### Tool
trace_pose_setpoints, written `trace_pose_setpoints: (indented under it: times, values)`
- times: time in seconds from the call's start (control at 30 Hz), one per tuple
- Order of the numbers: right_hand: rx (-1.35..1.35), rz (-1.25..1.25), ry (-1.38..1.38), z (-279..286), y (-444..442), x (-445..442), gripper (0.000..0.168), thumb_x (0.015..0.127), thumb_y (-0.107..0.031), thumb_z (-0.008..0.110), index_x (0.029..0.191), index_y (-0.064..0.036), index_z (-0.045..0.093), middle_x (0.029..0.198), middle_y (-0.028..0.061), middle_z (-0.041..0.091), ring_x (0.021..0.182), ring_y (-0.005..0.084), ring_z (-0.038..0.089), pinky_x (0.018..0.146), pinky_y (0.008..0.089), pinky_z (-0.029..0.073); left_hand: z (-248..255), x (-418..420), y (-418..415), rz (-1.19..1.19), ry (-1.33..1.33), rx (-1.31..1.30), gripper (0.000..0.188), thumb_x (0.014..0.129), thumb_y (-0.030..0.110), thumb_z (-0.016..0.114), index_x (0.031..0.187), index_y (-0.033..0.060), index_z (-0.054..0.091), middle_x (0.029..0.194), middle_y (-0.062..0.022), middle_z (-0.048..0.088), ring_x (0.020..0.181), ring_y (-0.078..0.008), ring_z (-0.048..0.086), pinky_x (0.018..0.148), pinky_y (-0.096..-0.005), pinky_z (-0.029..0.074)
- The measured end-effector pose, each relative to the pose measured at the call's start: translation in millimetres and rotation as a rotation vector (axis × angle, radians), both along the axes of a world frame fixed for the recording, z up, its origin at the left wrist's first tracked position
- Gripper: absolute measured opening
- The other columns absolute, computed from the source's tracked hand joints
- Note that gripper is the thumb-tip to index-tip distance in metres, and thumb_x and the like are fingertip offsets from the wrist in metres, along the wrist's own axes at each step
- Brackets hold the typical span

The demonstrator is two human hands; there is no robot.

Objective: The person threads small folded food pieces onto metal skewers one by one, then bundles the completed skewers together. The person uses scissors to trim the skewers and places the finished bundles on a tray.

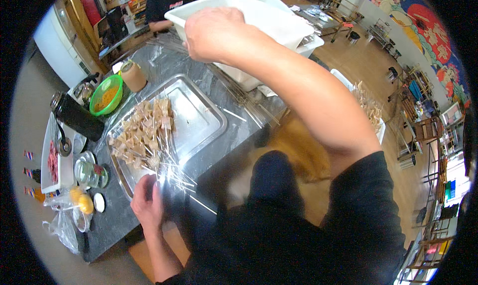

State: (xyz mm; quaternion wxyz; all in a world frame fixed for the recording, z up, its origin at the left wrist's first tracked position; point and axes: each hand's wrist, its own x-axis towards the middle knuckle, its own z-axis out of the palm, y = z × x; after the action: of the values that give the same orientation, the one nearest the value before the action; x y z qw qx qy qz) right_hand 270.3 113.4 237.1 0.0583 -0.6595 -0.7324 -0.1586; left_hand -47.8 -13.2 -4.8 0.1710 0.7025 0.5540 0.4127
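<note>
My right hand [213,33] is curled over the near-left corner of a white plastic tub [257,20], its fingertips mostly hidden. That tub sits askew over another white tub [239,75]. Down at the front corner of a shallow metal tray [198,115] is my left hand [146,201], thumb and fingers apart, beside the stick ends of the skewers. Many skewers of pale, translucent food pieces [143,130] lie heaped on the tray's left half. Their thin sticks [173,169] point towards me and overhang the near edge.
Left of the tray stand a green bowl of orange powder [108,96], a dark bottle [76,115], a glass jar [91,174] and a white tub with red meat [56,165]. Bare skewers [239,94] lie behind the tray. Across the table is another person [170,3].
</note>
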Motion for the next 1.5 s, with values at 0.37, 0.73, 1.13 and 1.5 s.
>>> trace_pose_setpoints:
  times: [0.37, 0.73, 1.13, 1.5]
  values:
    - [-0.063, 0.461, 0.611, -168, -131, -40, 0.02, 0.091, -0.02, 0.064, 0.08, -0.003, 0.063, 0.075, 0.021, 0.067, 0.072, 0.0427, 0.067, 0.064, 0.0534, 0.053, 12, 10, 2, 0.004, -0.127, -0.093, 0.028, 0.09, 0.012, 0.074, 0.114, -0.0002, 0.067, 0.101, -0.0128, 0.076, 0.089, -0.0175, 0.073, 0.083, -0.0307, 0.056]
    - [-0.24, 0.408, 0.503, -183, -86, -91, 0.027, 0.091, -0.026, 0.06, 0.085, -0.002, 0.069, 0.084, 0.0253, 0.07, 0.084, 0.0444, 0.069, 0.08, 0.0542, 0.055, 24, 11, -6, 0.072, 0.338, 0.143, 0.023, 0.083, 0.01, 0.075, 0.104, 0.0023, 0.068, 0.091, -0.0136, 0.072, 0.079, -0.0306, 0.069, 0.075, -0.0399, 0.056]
    - [-0.072, 0.42, 0.44, -147, -11, -123, 0.023, 0.092, -0.021, 0.058, 0.09, -0.003, 0.073, 0.086, 0.0244, 0.069, 0.085, 0.0434, 0.068, 0.08, 0.0523, 0.055, 27, -16, 21, 0.193, -0.487, -0.113, 0.023, 0.092, 0.016, 0.076, 0.106, -0.0007, 0.068, 0.087, -0.0078, 0.074, 0.072, -0.0095, 0.064, 0.068, -0.027, 0.054]
    - [-0.046, 0.504, 0.042, -169, 182, -242, 0.022, 0.082, -0.014, 0.064, 0.097, -0.002, 0.074, 0.1, 0.0226, 0.073, 0.097, 0.0387, 0.072, 0.085, 0.0483, 0.058, 0, -26, 26, 0.171, -0.235, 0.121, 0.023, 0.091, 0.01, 0.073, 0.11, -0.001, 0.067, 0.097, -0.0136, 0.076, 0.08, -0.0209, 0.074, 0.074, -0.0322, 0.059]
